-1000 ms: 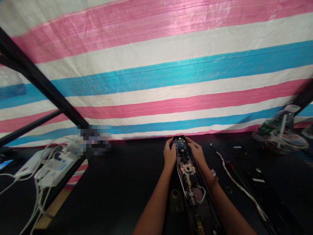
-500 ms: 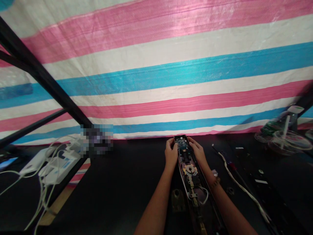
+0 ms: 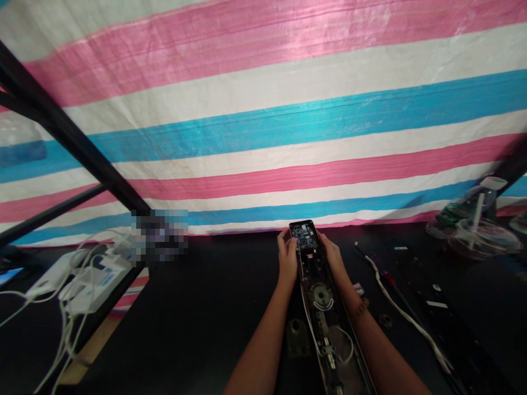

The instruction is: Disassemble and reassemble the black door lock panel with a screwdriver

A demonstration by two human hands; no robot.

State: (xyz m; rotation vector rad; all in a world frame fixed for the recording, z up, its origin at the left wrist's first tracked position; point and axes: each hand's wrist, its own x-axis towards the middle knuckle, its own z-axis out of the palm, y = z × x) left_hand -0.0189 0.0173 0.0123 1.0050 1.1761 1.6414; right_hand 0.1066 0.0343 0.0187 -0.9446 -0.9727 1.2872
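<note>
A long, narrow, opened device housing (image 3: pixel 322 296), which looks like an electronic door lock body, runs away from me along the black table. A blue circuit board (image 3: pixel 305 235) shows at its far end, with a round metal part and a loose white wire nearer to me. My left hand (image 3: pixel 287 253) grips the far end from the left side, thumb on the edge. On the opposite edge my right hand (image 3: pixel 331 254) is closed the same way; its fingertips are partly hidden. Beside my left forearm lies a dark metal plate with a hole (image 3: pixel 298 338).
Right of my arm lie a white-sleeved cable (image 3: pixel 405 312), a small ring-shaped part (image 3: pixel 385 320) and a long dark panel (image 3: pixel 457 323). A plastic bottle and clear cup (image 3: pixel 481 240) stand farther right. Power strips with white cables (image 3: pixel 96 282) sit left beside a black frame bar (image 3: pixel 88 159).
The far end of the housing has tilted up slightly, so its circuit board shows more squarely. Both hands keep hold of it. The view has shifted a little.
</note>
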